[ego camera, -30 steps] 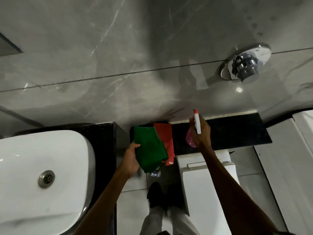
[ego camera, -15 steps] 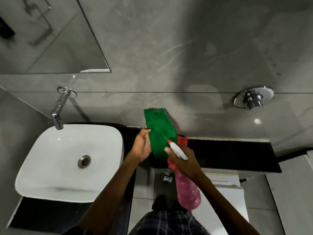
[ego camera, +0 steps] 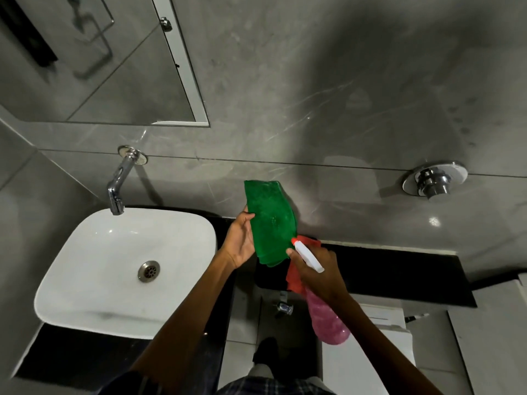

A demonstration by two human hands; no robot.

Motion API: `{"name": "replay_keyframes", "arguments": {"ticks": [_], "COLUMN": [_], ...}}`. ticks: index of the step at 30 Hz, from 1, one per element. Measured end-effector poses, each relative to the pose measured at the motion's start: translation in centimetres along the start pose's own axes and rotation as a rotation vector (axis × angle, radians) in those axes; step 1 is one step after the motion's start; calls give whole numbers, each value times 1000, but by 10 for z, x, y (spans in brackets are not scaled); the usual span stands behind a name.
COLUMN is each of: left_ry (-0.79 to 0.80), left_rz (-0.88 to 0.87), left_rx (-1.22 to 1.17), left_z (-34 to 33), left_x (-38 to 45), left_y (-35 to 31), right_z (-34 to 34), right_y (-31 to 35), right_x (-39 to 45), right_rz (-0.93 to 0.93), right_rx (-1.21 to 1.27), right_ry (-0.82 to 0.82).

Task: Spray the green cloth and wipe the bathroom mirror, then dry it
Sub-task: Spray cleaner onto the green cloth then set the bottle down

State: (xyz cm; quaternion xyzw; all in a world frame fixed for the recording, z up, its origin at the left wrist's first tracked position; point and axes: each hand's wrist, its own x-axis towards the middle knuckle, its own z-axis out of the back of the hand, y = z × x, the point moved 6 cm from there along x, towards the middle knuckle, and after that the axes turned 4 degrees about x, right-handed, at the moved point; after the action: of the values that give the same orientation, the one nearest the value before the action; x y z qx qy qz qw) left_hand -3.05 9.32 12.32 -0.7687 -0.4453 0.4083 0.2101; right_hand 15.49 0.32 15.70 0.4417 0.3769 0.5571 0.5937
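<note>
At the centre of the frame the left hand point(ego camera: 241, 240) holds the green cloth point(ego camera: 269, 222) upright by its left edge, fingers behind it and thumb in front. Just right of it the right hand point(ego camera: 316, 270) grips the neck of a spray bottle point(ego camera: 328, 320), whose pink body hangs down toward the lower frame and whose white head with a red tip points at the cloth's lower right edge. A red cloth point(ego camera: 293, 277) lies on the black counter point(ego camera: 399, 272) under that hand. A white sink point(ego camera: 114, 266) fills the lower left, with a chrome tap point(ego camera: 118, 183) above it. The mirror point(ego camera: 94, 58) sits in the upper left, and a chrome wall button point(ego camera: 433, 182) at the right.
</note>
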Motion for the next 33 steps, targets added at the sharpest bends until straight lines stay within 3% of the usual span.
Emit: {"name": "replay_keyframes", "arguments": {"ticks": [10, 16, 21, 24, 26, 29, 33], "left_ry": [14, -1, -20, -36, -51, -88, -114], "left_rz": [-2, -3, 9, 18, 25, 38, 39], "left_rx": [56, 71, 67, 60, 59, 54, 58], "left_z": [-3, -5, -4, -3, -3, 0, 4], "left_x": [1, 2, 4, 6, 6, 4, -4], "left_y": [5, 8, 14, 20, 25, 33, 41], "right_z": [-7, -7, -1, 17, 42, 72, 84], "right_y": [-9, -14, -35, -66, -93, -120, -128], "right_x": [-1, -3, -4, -1, 8, 28, 58], "right_rz": [18, 95, 58, -63, -189, -329, -276], "right_rx": [75, -50, 16, -37, -171, -132, -7], "right_ry": [-1, 37, 97, 132, 53, -118, -205]}}
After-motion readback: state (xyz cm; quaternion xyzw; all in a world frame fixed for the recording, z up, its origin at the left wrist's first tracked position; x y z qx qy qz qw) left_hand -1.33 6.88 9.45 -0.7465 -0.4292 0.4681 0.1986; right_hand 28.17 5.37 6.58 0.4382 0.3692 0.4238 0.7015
